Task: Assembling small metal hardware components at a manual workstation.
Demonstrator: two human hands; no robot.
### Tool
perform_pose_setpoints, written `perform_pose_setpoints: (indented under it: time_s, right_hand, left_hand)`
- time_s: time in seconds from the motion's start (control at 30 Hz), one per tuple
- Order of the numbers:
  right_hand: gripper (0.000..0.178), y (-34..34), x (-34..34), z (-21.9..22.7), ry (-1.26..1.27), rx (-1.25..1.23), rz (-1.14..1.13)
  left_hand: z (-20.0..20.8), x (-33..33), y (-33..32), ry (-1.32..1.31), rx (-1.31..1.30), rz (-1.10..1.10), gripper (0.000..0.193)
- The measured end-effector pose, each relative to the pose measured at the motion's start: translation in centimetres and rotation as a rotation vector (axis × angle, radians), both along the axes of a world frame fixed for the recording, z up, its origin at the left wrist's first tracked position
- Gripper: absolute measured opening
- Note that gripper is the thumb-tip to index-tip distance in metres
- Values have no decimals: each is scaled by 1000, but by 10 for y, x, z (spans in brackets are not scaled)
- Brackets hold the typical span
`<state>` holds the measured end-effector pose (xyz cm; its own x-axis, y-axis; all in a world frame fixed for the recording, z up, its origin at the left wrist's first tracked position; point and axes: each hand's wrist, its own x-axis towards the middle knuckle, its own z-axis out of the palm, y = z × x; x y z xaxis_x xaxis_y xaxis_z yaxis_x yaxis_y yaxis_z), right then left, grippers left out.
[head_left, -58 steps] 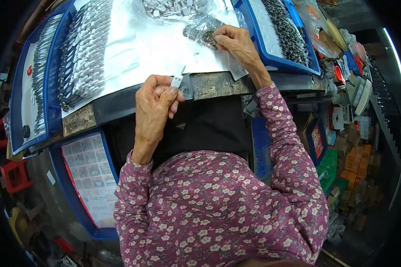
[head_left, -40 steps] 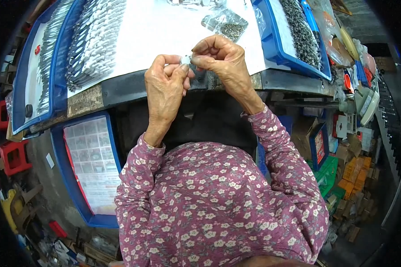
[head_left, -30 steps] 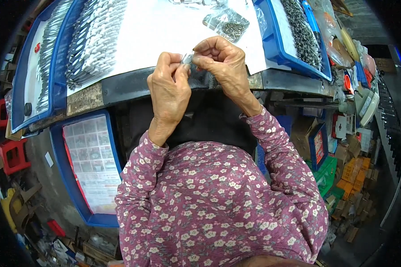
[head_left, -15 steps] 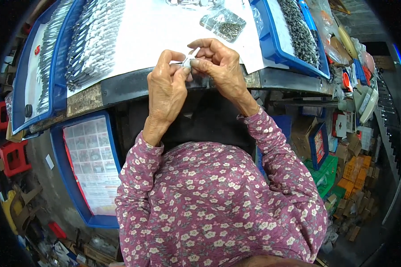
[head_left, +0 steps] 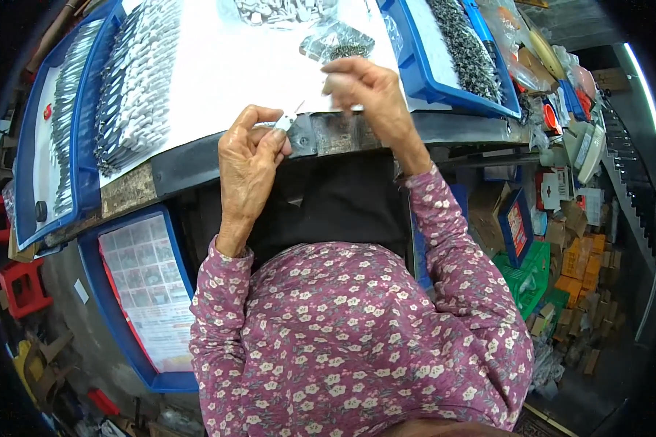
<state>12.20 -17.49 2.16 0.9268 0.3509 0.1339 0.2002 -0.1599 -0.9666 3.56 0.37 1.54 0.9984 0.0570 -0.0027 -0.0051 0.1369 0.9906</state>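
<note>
At the table's front edge, my left hand [head_left: 250,164] pinches a small white plastic piece [head_left: 285,121] between thumb and fingers. A thin tip sticks out from its far end. My right hand [head_left: 372,95] is raised apart from it, over the white sheet [head_left: 219,80]. Its fingertips are smeared by motion, so whether they hold anything cannot be made out. Just beyond that hand lies a clear plastic container [head_left: 317,45] with small metal pieces [head_left: 350,51] in it. Loose white parts [head_left: 284,10] are heaped farther back.
White-and-dark parts [head_left: 142,69] lie stacked in rows at the left, beside a blue tray [head_left: 87,156] of slim pieces. A blue tray [head_left: 434,87] at the right holds many small dark parts [head_left: 463,51]. The table's dark edge [head_left: 197,162] runs before me.
My right hand has let go of the white piece and moved away from my left hand. The left hand keeps the piece, and has shifted slightly left and nearer in the picture.
</note>
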Motion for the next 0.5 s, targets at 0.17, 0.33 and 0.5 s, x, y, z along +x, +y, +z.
perform_pose_setpoints:
  time_s: [0.17, 0.33, 0.5]
  right_hand:
    - [14, -31, 52, -19, -553, -538, -223]
    - [11, -26, 73, -36, -720, -808, -157]
    - [12, -23, 77, -33, -687, -852, -144]
  left_hand:
    - [-1, -1, -1, 8, -3, -23, 14]
    - [-2, -1, 0, 26, 12, -22, 14]
    - [-2, -1, 1, 22, 20, -13, 13]
